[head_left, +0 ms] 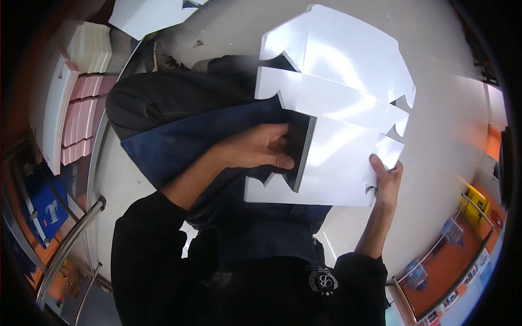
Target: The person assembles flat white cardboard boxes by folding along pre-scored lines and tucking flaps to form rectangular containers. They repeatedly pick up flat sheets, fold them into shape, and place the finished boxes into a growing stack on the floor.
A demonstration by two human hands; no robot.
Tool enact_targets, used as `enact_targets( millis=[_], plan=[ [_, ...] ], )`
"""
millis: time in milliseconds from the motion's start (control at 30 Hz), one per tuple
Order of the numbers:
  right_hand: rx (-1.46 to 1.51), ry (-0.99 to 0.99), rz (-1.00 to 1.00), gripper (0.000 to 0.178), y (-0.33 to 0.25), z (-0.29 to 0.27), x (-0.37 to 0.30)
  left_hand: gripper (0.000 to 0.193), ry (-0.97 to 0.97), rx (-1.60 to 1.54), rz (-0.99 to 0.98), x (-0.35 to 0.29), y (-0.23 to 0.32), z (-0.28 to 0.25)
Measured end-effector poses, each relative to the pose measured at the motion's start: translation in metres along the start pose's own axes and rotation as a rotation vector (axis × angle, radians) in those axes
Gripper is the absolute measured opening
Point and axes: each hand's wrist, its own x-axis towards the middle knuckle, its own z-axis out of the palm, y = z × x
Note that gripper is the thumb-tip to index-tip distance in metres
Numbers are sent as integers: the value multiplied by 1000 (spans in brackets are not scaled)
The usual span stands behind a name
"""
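A flat white cardboard box blank (348,125), glossy, with fold lines and notched tabs, lies tilted above my lap. One flap (305,155) on its left side is bent up along a crease and shows a dark, shaded face. My left hand (263,146) is at that flap, thumb and fingers closed around its edge; some fingertips are lost in shadow. At the lower right corner, my right hand (387,182) pinches a small side tab, thumb on top and the other fingers mostly hidden underneath.
Another white cardboard piece (149,16) lies at the top left. Stacks of pink and cream folded sheets (84,103) stand at the left, beside a curved metal rail (70,244). A yellow object (474,206) and clear blue-tinted containers (417,276) are at the right.
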Motion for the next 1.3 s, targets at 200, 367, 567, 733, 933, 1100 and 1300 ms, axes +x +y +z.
enact_targets(
  millis=[200, 367, 567, 733, 933, 1100, 1300],
  plan=[
    [-48, -43, 35, 31, -11, 3, 3, 37, 185, 290, -155, 17, -8, 18],
    [-312, -90, -45, 40, -28, -6, 12, 34, 348, 291, -159, 30, -19, 26],
    [25, 131, -196, 63, -3, -44, 4, 37, 418, -81, -9, 40, -18, 41],
    [309, 129, -46, 46, 52, -38, -31, 38, 416, -76, 75, 48, -20, 48],
    [179, 105, 22, 28, 26, -22, -14, 66, 237, -84, 134, 33, -34, 24],
    [-146, 106, -183, 18, 24, -4, -20, 105, 154, -315, 234, 3, -54, 8],
    [-421, 262, -536, 14, 32, 18, -27, 80, 178, 64, 127, 4, -21, 24]
  ],
)
